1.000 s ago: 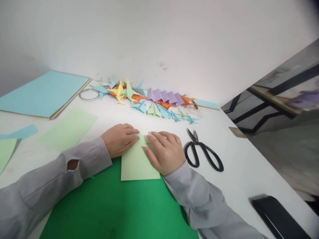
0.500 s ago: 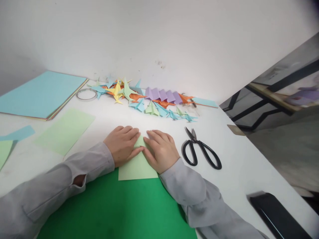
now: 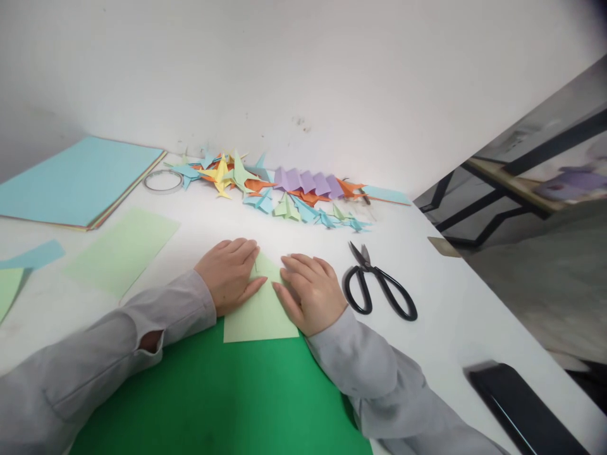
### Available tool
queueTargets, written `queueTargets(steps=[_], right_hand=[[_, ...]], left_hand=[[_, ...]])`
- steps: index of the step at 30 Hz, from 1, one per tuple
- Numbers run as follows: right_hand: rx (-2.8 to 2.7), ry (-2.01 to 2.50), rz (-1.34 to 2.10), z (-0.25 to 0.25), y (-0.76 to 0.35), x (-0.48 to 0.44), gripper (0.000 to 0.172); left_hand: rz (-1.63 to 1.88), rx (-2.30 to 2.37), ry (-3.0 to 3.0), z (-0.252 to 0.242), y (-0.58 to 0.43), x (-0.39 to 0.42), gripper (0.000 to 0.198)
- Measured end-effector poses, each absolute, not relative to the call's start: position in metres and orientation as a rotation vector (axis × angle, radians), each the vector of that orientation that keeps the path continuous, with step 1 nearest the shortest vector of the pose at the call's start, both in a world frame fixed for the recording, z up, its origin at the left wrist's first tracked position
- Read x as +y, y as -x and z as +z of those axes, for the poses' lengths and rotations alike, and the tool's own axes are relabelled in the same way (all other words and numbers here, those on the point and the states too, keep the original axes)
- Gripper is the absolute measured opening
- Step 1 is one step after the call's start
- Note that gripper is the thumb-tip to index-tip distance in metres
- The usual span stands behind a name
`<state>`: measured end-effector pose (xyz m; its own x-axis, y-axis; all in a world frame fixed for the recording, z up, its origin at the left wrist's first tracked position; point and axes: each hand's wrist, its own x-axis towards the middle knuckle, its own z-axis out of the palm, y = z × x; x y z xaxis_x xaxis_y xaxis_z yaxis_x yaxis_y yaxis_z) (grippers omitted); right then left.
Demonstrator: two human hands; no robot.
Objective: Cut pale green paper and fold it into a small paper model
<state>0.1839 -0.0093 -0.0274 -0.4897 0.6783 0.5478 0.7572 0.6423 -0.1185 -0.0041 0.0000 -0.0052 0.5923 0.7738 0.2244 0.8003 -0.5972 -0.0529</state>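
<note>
A pale green folded paper [image 3: 258, 313] lies partly on a dark green sheet [image 3: 227, 398] at the table's near edge. My left hand [image 3: 231, 272] rests flat on its left upper part, fingers stretched toward the top fold. My right hand [image 3: 310, 291] lies flat on its right side, fingers extended and pressing down. The paper's top now comes to a point between my fingertips. Both arms wear grey sleeves.
Black scissors [image 3: 379, 289] lie just right of my right hand. A row of coloured folded paper figures [image 3: 279, 189] runs along the wall. A tape ring [image 3: 164, 181], a blue paper stack [image 3: 76, 180], a loose pale green sheet [image 3: 121, 249] and a black object [image 3: 521, 404] lie around.
My hands have drawn slightly apart after meeting at the paper's top; the top edges are folded in toward a point. The view shifted a little.
</note>
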Motion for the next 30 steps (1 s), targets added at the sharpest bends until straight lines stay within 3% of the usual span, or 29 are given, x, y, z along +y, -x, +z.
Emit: queueTargets(steps=[18,25,30], right_hand=[[-2.25,1.077,-0.216,-0.026,-0.184,-0.01,0.019],[-2.357,1.098,-0.068,-0.023,-0.171,0.011,0.031],[-2.453,1.202,-0.047,-0.024,-0.163,0.012,0.034]], left_hand=[[-0.296,-1.381,2.623,-0.01,0.011,0.004,0.05],[-0.351,-1.405,2.618,-0.013,0.014,0.007,0.041],[-0.492,-1.682,2.43,-0.016,0.019,0.01,0.04]])
